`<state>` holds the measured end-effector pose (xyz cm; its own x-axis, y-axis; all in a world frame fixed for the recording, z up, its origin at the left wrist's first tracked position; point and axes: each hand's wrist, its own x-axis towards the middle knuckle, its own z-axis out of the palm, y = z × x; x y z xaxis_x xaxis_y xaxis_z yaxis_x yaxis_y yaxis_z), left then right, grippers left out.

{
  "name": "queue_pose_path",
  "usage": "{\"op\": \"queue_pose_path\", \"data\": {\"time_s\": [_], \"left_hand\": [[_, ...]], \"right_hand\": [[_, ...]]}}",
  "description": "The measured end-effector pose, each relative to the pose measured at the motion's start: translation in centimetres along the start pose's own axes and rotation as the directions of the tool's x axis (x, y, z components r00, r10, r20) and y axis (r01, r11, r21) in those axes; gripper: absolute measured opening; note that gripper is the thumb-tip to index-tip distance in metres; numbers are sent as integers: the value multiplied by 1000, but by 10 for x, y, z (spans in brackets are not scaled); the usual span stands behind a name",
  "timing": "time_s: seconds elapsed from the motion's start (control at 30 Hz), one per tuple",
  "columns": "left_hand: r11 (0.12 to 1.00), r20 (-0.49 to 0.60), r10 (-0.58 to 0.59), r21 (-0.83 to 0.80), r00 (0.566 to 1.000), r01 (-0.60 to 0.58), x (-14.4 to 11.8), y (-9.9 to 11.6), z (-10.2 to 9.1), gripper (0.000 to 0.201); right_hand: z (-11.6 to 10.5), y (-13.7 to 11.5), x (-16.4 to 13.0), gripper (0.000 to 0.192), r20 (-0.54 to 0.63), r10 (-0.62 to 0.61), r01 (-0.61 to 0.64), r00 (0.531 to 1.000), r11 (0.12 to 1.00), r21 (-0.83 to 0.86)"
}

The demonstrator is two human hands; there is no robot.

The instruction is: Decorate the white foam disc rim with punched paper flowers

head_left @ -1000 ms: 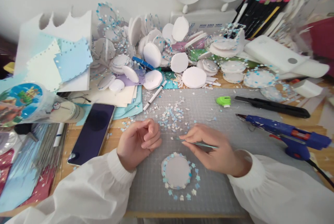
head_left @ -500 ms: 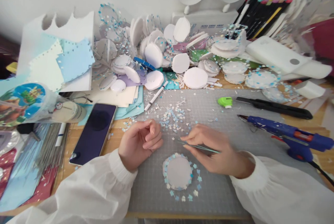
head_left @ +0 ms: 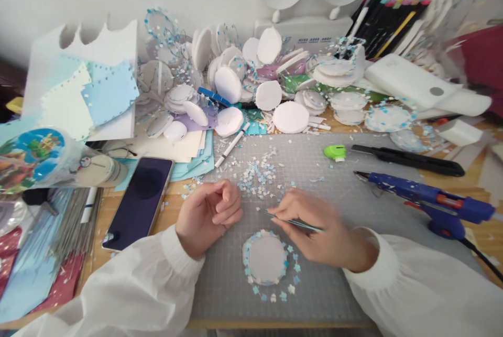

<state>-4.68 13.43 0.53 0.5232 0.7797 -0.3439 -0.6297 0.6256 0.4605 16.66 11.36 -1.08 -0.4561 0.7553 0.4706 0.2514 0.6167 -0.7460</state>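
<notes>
Tweezers are pinched between thumb & fingers of the R hand, tips aimed left, just past the fingertips. A white disc, ringed w/ small blue & white flowers, lies directly below those fingers. The L hand is curled loosely, holding nothing, resting on the mat. Loose flowers are scattered just beyond both hands' fingertips. A phone lies left of the L knuckles.

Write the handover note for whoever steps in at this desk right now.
Left hand: loosely curled, holding nothing, resting on the grey cutting mat.
Right hand: pinching tweezers, tips pointing left.
Foam disc lies on the mat between the hands, ringed with small blue and white paper flowers.
Loose flowers are piled just beyond the hands.
Glue gun lies to the right.
Left: gaps remain in the ring.
</notes>
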Motion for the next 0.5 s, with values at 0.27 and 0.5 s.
{"op": "queue_pose_path", "data": {"time_s": [0.27, 0.5], "left_hand": [[1000, 6, -8, 1, 1000, 7, 0, 0, 0, 26], [1000, 1, -12, 5, 1000, 12, -1, 0, 0, 27]], "right_hand": [[-4, -1, 2, 18, -138, 79, -65, 987, 992, 106], [-2, 5, 0, 18, -33, 144, -140, 989, 986, 89]]}}
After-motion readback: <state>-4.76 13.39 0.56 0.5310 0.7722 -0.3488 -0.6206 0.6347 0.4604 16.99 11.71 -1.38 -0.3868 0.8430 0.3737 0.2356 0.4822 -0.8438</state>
